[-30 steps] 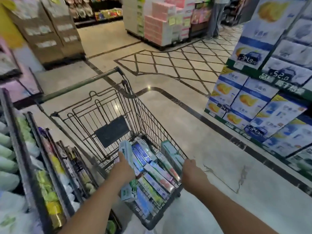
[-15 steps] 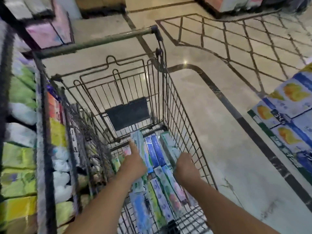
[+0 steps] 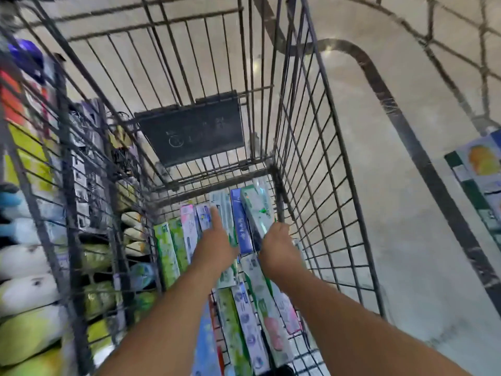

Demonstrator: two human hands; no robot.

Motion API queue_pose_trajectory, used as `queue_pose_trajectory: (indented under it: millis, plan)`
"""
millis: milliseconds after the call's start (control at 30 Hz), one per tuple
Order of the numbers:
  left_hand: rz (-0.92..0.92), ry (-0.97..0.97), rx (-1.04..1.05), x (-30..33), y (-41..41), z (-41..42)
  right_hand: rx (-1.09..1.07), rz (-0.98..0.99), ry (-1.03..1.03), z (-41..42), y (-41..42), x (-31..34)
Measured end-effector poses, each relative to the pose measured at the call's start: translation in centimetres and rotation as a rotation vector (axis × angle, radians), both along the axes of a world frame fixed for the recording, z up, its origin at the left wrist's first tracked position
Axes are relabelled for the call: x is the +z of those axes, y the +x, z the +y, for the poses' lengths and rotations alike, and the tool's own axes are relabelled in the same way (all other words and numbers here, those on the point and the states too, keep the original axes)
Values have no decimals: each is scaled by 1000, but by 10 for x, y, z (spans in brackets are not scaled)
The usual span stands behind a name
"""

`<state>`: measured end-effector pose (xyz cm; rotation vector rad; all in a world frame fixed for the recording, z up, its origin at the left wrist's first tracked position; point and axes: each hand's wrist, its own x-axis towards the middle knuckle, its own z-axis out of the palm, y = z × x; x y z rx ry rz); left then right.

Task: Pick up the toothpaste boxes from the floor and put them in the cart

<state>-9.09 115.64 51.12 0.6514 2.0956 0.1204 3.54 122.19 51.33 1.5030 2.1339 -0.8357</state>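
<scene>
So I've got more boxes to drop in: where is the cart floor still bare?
Bare wire shows at the far end of the cart, between the dark panel and the toothpaste boxes. Nearer, both hands sit among tightly packed boxes.

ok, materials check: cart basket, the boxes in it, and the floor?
Cart: looks like steel wire, dark and dull, the mesh of thin welded rods worn rather than shiny.
Toothpaste boxes: likely printed cardboard, slightly glossy, with sharp folded edges and colour print.
Floor: seems polished stone or tile, beige with dark inlaid bands; it reflects ceiling lights.
</scene>
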Motion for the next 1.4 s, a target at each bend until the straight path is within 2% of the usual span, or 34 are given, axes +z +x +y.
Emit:
queue_pose_trajectory:
  millis: [233,467,567,633,833,933,1067,1233,1400]
  plan:
    - [58,33,0,-28,3,0,-52,119,-17,2,-15,-31]
    - [-20,53,-45,-29,-5,-5,72,81,-195,-3,-24,-34]
    - [-29,6,-73,-26,-8,-10,36,66,-236,2,-29,-29]
    - [-43,-22,-82,-24,-11,-12,-5,96,-237,3,-33,-29]
    - [11,-7,-159,-10,-12,-11,132,97,-211,1,-43,-28]
    - [67,13,-151,-11,-10,-15,147,136,-234,-3,-46,-31]
    - [45,25,-154,-8,-8,-20,126,152,-199,-11,-44,-34]
    - [11,46,-167,11,-16,-25,156,110,-135,2,-37,-14]
    - [27,22,-203,65,-32,-38,282,47,-37,20,-15,49]
